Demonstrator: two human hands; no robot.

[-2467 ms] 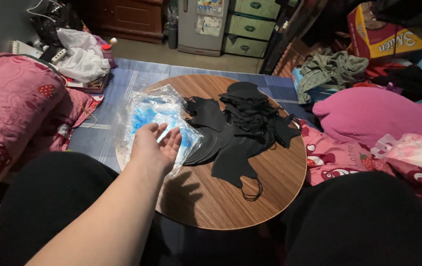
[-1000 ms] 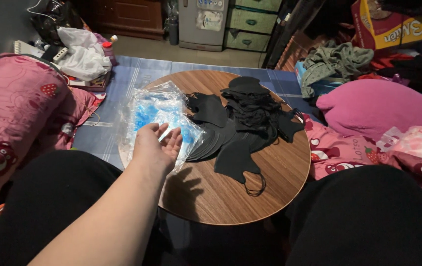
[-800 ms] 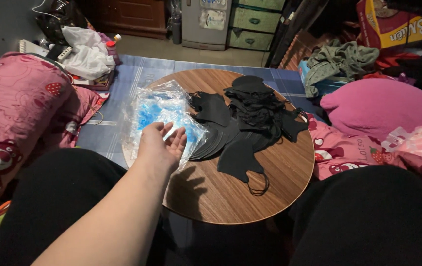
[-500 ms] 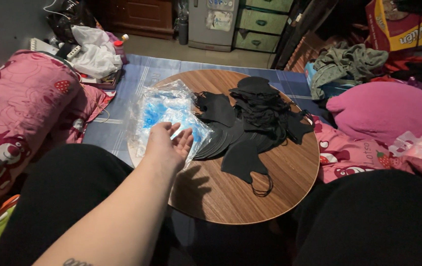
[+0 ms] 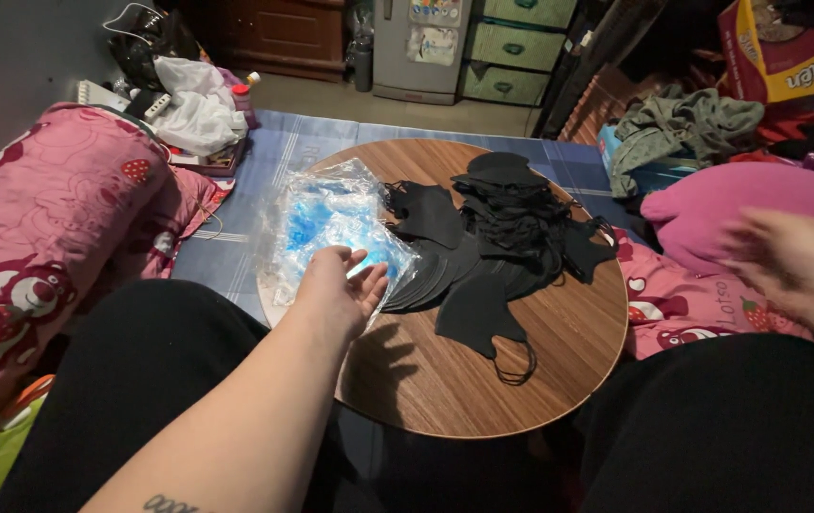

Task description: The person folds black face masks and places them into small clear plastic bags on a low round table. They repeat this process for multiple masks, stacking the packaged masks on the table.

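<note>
1. My left hand (image 5: 336,290) reaches out over the near left edge of the round wood-grain bench (image 5: 483,380), fingers spread loosely and resting on the crinkled clear plastic packets with blue contents (image 5: 326,223); it grips nothing.
2. My right hand (image 5: 801,271) hovers at the right, well apart from the bench, too blurred to tell how wide it stands.
3. The glossy, wrinkled packets lie in a heap on the left part of the bench, partly overhanging its edge.
4. Just right of them, touching, a fanned pile of matte black fabric face masks (image 5: 492,237) covers the bench's middle, one mask with thin ear loops trailing toward the near side.
5. Beside the bench on the left lies a pink cartoon-print quilt (image 5: 37,237); on the right, a plain pink cushion (image 5: 739,204) and a crumpled grey-green garment (image 5: 687,123).
6. At the far left sits a white plastic bag (image 5: 193,109); far behind stand green drawers (image 5: 521,38).
</note>
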